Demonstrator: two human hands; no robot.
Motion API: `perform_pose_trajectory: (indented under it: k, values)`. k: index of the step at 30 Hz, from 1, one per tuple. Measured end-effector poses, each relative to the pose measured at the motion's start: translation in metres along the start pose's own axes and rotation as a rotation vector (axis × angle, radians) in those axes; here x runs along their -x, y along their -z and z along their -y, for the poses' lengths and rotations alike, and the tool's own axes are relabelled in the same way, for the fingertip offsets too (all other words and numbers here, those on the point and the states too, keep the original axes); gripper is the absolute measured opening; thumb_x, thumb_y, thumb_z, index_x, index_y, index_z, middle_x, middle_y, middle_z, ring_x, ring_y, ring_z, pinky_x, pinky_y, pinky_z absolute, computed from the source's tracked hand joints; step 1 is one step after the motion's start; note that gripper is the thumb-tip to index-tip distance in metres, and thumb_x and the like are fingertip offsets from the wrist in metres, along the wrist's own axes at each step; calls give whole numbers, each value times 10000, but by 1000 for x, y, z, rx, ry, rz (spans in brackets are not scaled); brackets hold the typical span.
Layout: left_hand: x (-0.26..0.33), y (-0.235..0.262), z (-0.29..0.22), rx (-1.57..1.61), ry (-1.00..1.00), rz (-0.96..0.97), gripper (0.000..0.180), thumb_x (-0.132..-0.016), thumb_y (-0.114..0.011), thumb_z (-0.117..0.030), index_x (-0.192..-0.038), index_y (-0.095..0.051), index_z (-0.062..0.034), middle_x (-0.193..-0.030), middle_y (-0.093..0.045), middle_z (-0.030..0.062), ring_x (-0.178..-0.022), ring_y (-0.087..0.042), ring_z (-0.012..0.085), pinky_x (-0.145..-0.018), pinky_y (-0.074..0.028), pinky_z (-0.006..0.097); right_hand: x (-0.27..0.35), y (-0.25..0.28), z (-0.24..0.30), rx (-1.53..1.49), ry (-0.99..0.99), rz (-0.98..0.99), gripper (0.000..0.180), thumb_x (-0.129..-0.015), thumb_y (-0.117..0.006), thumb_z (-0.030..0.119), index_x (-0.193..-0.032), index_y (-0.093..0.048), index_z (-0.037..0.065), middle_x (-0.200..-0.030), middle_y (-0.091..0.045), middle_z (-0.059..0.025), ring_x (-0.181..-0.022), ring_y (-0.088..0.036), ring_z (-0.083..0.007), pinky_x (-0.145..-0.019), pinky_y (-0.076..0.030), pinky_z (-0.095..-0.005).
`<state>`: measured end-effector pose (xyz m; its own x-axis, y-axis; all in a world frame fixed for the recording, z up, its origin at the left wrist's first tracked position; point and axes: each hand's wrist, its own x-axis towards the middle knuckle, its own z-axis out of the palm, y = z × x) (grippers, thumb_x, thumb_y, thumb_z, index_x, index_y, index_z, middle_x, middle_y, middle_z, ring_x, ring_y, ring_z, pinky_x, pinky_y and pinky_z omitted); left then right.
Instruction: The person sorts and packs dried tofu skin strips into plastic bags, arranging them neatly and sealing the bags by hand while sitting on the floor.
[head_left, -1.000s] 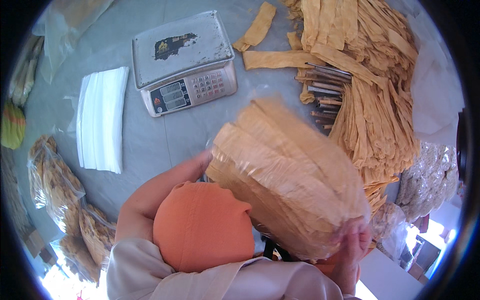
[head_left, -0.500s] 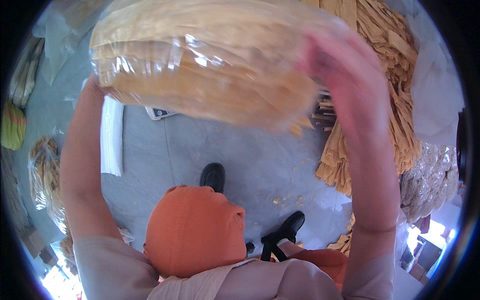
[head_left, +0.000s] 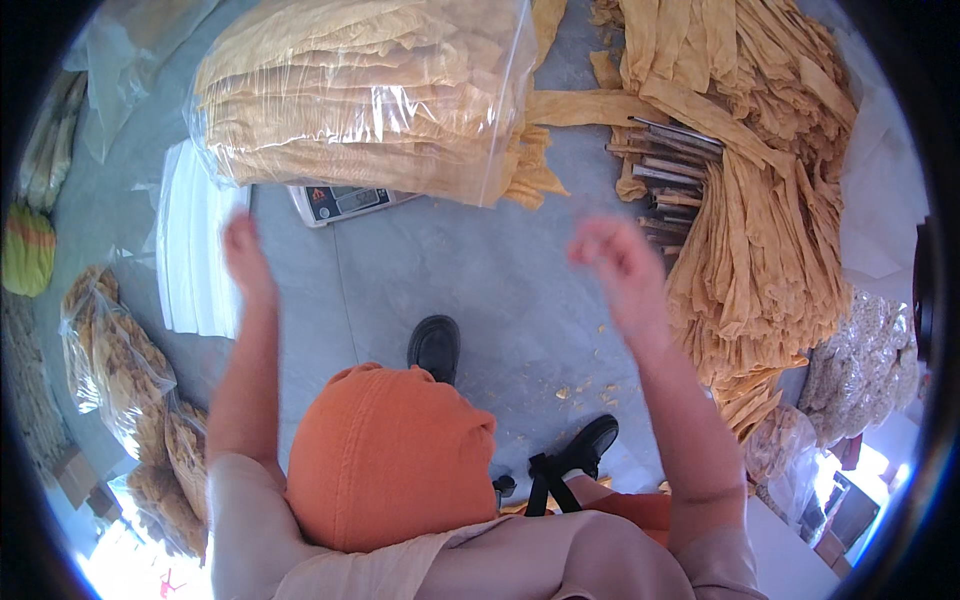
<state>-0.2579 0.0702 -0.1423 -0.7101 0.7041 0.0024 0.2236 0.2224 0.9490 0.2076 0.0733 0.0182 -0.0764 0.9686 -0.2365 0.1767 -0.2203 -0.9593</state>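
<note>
A clear plastic bag (head_left: 350, 130) packed with folded tan sheets, which look like dried bean curd skin, rests on a scale (head_left: 340, 203) on the floor ahead. Loose sheet ends (head_left: 535, 172) stick out at the bag's right end. My left hand (head_left: 244, 252) is raised just below the bag's left end, apart from it and somewhat blurred, with nothing held. To the bag's right and nearer me, my right hand (head_left: 622, 262) hovers with loosely bent, blurred fingers, also empty. Most of the scale is hidden under the bag; its display edge shows.
At the right lies a big heap of loose tan sheets (head_left: 750, 240) beside a bundle of thin sticks (head_left: 675, 180). White flat bags (head_left: 195, 240) are stacked left of the scale. Filled clear bags (head_left: 125, 360) stand at the left, others (head_left: 862, 360) at far right. Crumbs dot the floor.
The bag of tan sheets has come down from my raised hands onto the scale. Both hands have let go and drawn back toward me.
</note>
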Motion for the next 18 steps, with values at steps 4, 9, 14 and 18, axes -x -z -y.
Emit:
perform_pose_trajectory:
  k: [4, 9, 14, 18]
  values:
    - [212, -14, -49, 219, 534, 919, 249, -902, -588, -203, -1118, -610, -81, -1115, -622, 89, -1067, -554, 192, -899, -423, 337, 149, 32, -102, 628, -444, 523, 324, -922, -561, 313, -1128, -595, 65, -1056, -649, -157, -985, -617, -312, -879, -476, -393]
    - [290, 21, -97, 206, 673, 1516, 254, -906, -585, -197, -1133, -612, -85, -1112, -625, 77, -1049, -564, 180, -878, -439, 335, 278, 98, -116, 714, -807, 679, 372, -877, -613, 269, -1197, -594, 82, -1070, -669, -164, -948, -653, -323, -849, -509, -402]
    - [285, 25, -74, 113, 690, 1369, 260, -911, -583, -191, -1147, -614, -88, -1109, -628, 65, -1030, -575, 167, -857, -455, 333, 301, 175, -60, 740, -615, 130, 312, -871, -633, 121, -1176, -592, 74, -928, -686, -123, -827, -674, -220, -750, -534, -334]
    - [280, -1, -48, 85, 703, 1293, 265, -914, -581, -187, -1159, -615, -91, -1106, -631, 56, -1016, -583, 156, -840, -467, 332, 329, 229, -13, 698, -572, -194, 305, -897, -602, 99, -1197, -570, 52, -934, -667, -118, -835, -636, -171, -743, -511, -303]
